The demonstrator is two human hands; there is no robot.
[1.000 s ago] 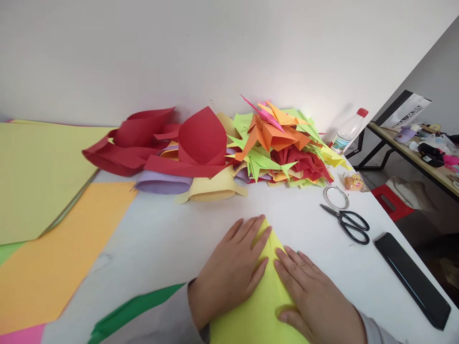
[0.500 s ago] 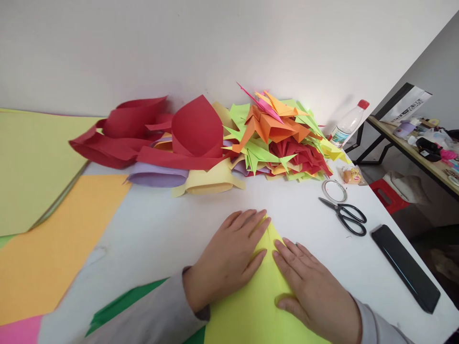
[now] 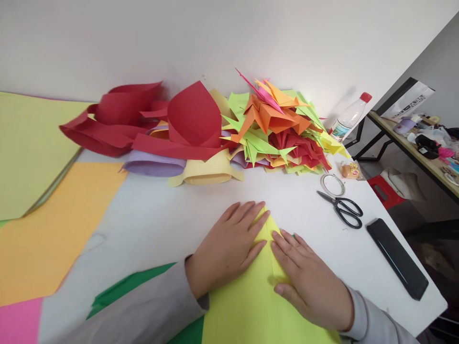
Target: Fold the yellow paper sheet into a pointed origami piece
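A yellow paper sheet (image 3: 247, 306) lies on the white table in front of me, its far end folded to a point with a flap along the right side. My left hand (image 3: 229, 243) lies flat on its upper left part, fingers stretched toward the tip. On the folded right edge, my right hand (image 3: 310, 277) presses with its fingers extended and the thumb apart. Green paper (image 3: 125, 289) shows under my left forearm, partly covered by the sleeve and the yellow sheet.
Red paper shapes (image 3: 195, 114) and a heap of folded paper pieces (image 3: 272, 124) line the wall. Scissors (image 3: 342, 209), a tape roll (image 3: 333, 185), a black case (image 3: 397, 258) and a bottle (image 3: 349, 119) stand or lie right. Large orange sheets (image 3: 64, 224) cover the left.
The view has shifted slightly, so the things on the table appear a little higher. Both hands stay on the yellow paper in nearly the same pose.
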